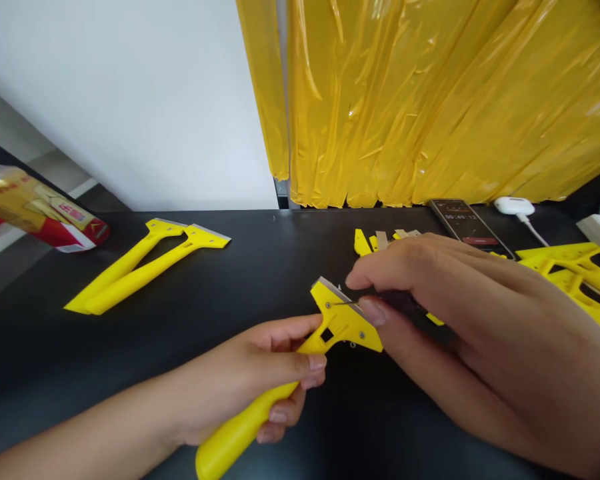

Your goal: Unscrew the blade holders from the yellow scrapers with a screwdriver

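Observation:
My left hand (pixel 275 373) is wrapped round the handle of a yellow scraper (pixel 250 427), whose wide head points up and to the right. Two screws show on that head, and a metal edge runs along its far side. In my right hand (pixel 460 320) is a screwdriver (pixel 347 304), pinched between thumb and fingers. Its thin shaft reaches leftward to the upper screw (pixel 329 305); most of its dark handle is hidden by the hand. The lower screw (pixel 362 335) sits uncovered near my right thumb.
Two finished-looking yellow scrapers (pixel 145 267) lie at the left, near a red and gold package (pixel 45 207). Behind my right hand are small yellow and grey pieces (pixel 364 243), a phone (pixel 467 227) and a white case with a cable (pixel 514 205). More yellow scraper parts (pixel 575 273) lie at the right.

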Demonstrator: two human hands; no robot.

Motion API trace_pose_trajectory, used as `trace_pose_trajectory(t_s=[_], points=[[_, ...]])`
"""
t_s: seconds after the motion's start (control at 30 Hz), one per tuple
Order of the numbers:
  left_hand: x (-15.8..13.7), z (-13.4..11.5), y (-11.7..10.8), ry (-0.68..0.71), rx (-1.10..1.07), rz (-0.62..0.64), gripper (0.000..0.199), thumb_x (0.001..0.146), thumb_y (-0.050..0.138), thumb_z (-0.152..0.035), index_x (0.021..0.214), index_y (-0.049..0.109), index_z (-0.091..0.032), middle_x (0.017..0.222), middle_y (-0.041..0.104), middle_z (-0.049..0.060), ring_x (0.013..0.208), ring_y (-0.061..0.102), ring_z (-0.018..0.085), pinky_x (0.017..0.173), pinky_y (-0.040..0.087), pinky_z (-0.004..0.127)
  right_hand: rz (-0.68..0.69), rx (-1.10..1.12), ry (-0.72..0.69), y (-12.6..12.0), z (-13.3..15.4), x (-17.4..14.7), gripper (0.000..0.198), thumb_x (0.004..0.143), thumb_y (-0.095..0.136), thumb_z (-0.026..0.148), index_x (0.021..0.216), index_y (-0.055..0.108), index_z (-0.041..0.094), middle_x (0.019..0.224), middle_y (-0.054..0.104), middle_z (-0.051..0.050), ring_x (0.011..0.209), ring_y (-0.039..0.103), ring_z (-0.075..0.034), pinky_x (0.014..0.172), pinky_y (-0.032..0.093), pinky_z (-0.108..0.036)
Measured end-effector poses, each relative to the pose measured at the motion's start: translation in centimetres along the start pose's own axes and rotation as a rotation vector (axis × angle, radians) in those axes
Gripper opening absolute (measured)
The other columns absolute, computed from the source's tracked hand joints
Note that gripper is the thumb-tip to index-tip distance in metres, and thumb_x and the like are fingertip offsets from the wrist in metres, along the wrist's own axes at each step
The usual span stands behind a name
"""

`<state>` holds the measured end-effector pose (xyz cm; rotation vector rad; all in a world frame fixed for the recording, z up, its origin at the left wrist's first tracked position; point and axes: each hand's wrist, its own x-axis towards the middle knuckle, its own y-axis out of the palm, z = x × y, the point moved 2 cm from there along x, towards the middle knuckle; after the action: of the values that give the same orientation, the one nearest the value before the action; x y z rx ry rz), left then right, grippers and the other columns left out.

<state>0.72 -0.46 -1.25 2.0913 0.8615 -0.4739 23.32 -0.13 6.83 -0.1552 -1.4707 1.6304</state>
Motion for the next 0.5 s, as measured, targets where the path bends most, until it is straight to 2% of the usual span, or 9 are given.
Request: trace_pose_trajectory(t_s=[0.13,0.23,0.37,0.5], points=[[0.0,-0.1,0.0,-0.003,0.006,-0.007,0.019,0.1,0.072,-0.03,0.118,0.064,-0.026,0.086,0.052,-0.004,0.052,0.041,0.004,0.046,0.037,0.015,-0.006,-0.018,-0.028,0.1,-0.1,0.2,0.013,0.105,0.056,0.021,0.115,0.063,0.02,0.095,0.074,-0.002,0.079,0.067,-0.02,0.075,0.047,-0.039],[0.0,-0.1,0.1,-0.009,0.019,-0.022,0.023,0.1,0.073,-0.031,0.119,0.062,-0.026,0.085,0.052,-0.004,0.052,0.04,0.004,0.046,0.036,0.015,-0.016,-0.086,-0.017,0.2,-0.1,0.5,0.016,0.108,0.05,0.024,0.11,0.065,0.019,0.088,0.077,-0.004,0.07,0.07,-0.022,0.07,0.047,-0.041],[0.0,-0.1,0.3,-0.014,0.056,-0.049,0.022,0.099,0.075,-0.032,0.115,0.062,-0.025,0.084,0.051,-0.004,0.052,0.041,0.004,0.044,0.034,0.015,0.094,-0.092,0.02,0.1,-0.2,0.3,0.023,0.097,0.048,0.011,0.108,0.067,0.02,0.088,0.077,-0.006,0.071,0.071,-0.025,0.06,0.046,-0.038],[0.0,-0.2,0.4,-0.02,0.08,-0.023,0.022,0.099,0.073,-0.03,0.118,0.063,-0.025,0.085,0.052,-0.004,0.052,0.041,0.004,0.044,0.032,0.015,0.166,-0.105,0.006,-0.3,-0.6,-0.6,0.029,0.094,0.056,0.012,0.115,0.066,0.028,0.101,0.075,-0.002,0.086,0.072,-0.025,0.068,0.05,-0.036]])
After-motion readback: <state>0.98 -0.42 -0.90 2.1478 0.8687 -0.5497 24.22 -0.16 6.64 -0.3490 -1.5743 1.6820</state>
